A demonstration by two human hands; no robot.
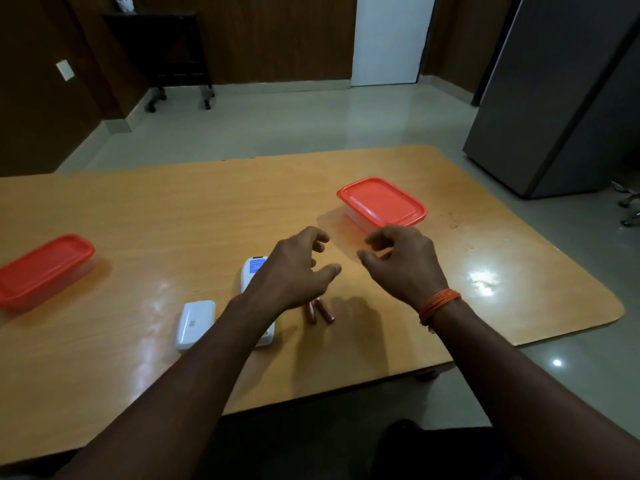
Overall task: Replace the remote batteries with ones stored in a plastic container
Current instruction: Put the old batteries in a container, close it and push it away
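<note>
A clear plastic container with a red lid [381, 203] sits closed on the wooden table [173, 216], just beyond my hands. My left hand [294, 271] and my right hand [403, 263] hover side by side above the table in front of it, fingers curled and apart, holding nothing. The white remote [254, 271] lies under my left wrist, mostly hidden by the arm. Its detached white battery cover [194, 323] lies to the left of it. Two reddish batteries [320, 311] lie side by side on the table to the right of the remote.
A second red-lidded container [43, 268] sits at the table's left edge. A grey refrigerator [561, 98] stands to the right, past the table's rounded far-right corner. A dark wheeled stand [173, 53] is against the back wall.
</note>
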